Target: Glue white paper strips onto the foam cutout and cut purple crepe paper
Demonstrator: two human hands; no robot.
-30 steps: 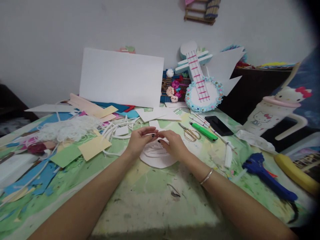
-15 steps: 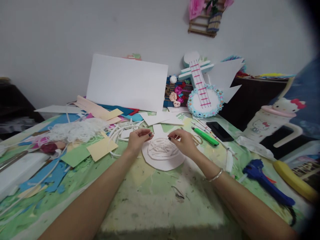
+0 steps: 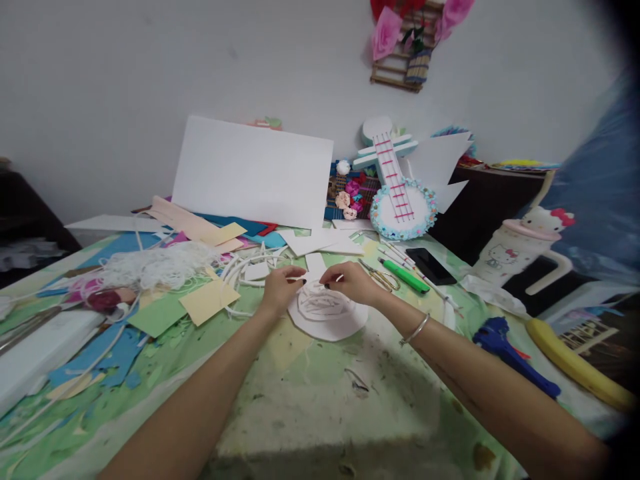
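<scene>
A white, round, layered craft piece [image 3: 327,330] lies flat on the table in front of me, with thin white strips curled over its raised upper layer. A narrow white tab [image 3: 315,261] extends from its far side. My left hand [image 3: 283,290] is at the piece's far left edge, its thumb and fingertips pinched together. My right hand [image 3: 353,283] hovers over the far right part of the piece, also in a pinch, its fingertips close to the left ones. Whatever lies between the fingertips of either hand is too small to make out.
Left of me are coiled white cord [image 3: 157,265], a yellow card [image 3: 210,301] and coloured scraps. To the right lie scissors [image 3: 384,277], a green cutter [image 3: 405,275], a phone [image 3: 430,265], a blue glue gun [image 3: 515,357] and a tumbler [image 3: 515,253]. A white board [image 3: 253,173] and instrument model [image 3: 400,200] stand behind.
My right hand has moved left over the craft piece, bringing its fingertips nearer to my left hand's. My left hand stays about where it was. The camera view has shifted slightly.
</scene>
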